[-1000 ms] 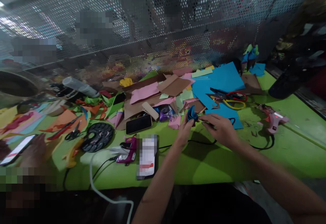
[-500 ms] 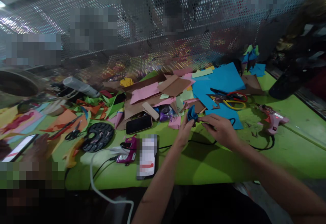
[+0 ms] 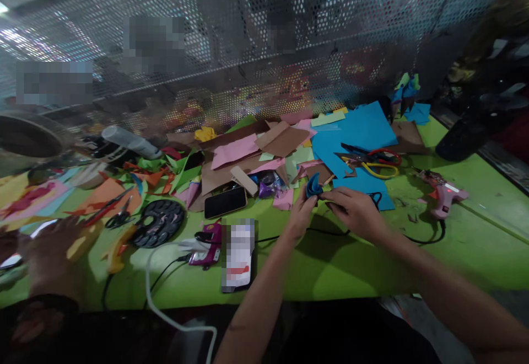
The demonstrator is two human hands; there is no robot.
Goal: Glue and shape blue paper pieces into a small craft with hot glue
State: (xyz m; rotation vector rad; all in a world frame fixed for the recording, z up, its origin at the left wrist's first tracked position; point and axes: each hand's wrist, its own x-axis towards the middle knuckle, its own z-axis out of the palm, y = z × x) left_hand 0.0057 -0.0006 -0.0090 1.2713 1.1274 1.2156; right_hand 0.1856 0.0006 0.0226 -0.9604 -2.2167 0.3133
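Both of my hands meet over the green table around a small curled blue paper piece. My left hand pinches its lower left side with thumb and fingers. My right hand has its fingers closed on the piece's right side, knuckles up. Blue paper sheets lie just behind the hands, with red-and-yellow scissors on them. A pink glue gun rests to the right of my right hand, its black cord running under my wrists.
Heaps of coloured paper scraps cover the table's back and left. A black phone, a pixelated phone, a magenta glue gun, a black round disc and small scissors lie left of my hands. Another person's hand is at the far left. A perforated metal screen closes the back.
My hands have shifted slightly, turning the blue piece a little to the right. The other person's hand at the far left has moved over the phone there.
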